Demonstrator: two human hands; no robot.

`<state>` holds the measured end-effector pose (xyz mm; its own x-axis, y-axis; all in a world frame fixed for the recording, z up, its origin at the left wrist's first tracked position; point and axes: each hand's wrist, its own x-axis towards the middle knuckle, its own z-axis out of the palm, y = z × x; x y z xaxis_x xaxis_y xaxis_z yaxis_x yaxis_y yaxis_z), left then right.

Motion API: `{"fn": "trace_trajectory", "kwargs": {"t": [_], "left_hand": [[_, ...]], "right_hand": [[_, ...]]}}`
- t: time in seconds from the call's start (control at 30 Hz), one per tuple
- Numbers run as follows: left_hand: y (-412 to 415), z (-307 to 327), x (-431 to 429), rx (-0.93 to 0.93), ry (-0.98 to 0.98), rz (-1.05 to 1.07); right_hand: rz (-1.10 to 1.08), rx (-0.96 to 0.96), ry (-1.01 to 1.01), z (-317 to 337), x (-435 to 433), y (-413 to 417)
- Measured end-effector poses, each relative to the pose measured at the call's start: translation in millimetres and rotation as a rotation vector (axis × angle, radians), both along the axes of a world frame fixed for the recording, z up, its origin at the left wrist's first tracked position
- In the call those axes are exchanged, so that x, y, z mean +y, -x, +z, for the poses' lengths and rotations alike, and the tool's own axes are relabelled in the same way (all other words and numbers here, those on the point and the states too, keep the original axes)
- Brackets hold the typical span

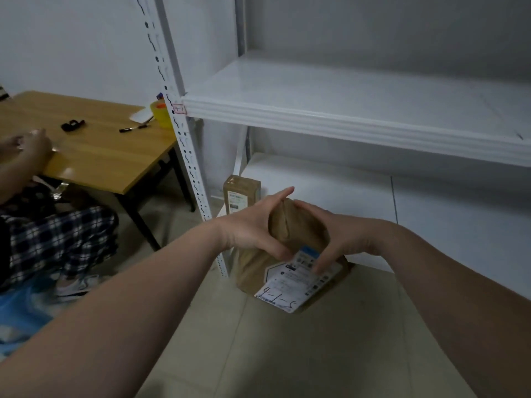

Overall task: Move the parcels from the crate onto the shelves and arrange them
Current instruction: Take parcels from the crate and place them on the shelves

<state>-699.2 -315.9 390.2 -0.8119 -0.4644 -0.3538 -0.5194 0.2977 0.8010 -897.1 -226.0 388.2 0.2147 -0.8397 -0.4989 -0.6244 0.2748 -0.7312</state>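
A brown paper parcel (298,234) with a white shipping label marked "4-1-5" is held in front of the bottom shelf (431,214) of a white rack. My left hand (250,228) grips its left side and my right hand (342,234) grips its right side, fingers on the label. A second brown box parcel (241,193) stands upright at the left end of the bottom shelf. The shelf above (344,93) is bare. The crate is out of view.
The rack's white perforated upright (186,145) stands at the left. A wooden table (94,147) holds a yellow tape roll (159,112) and small black items. Another person in plaid trousers (57,242) sits at the left. The floor is tiled.
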Motion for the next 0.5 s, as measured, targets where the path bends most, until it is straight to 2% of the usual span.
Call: {"fn": "trace_trajectory", "kwargs": {"t": [0.17,0.33,0.4,0.5], "left_hand": [[14.5,-19.8,-27.5,-0.131,-0.059,-0.008],[17.7,-32.8,-62.8,-0.236,-0.100,0.014],[15.9,-40.0,-78.0,-0.264,-0.059,0.089],[14.8,-54.0,-100.9,-0.268,0.107,0.226]], "right_hand": [[-0.031,0.021,-0.009,-32.8,-29.8,11.8],[-0.080,0.219,0.031,-57.0,-66.9,29.1],[-0.108,0.310,0.060,-66.1,-79.9,34.9],[-0.163,0.415,0.088,-79.7,-96.7,38.8]]}}
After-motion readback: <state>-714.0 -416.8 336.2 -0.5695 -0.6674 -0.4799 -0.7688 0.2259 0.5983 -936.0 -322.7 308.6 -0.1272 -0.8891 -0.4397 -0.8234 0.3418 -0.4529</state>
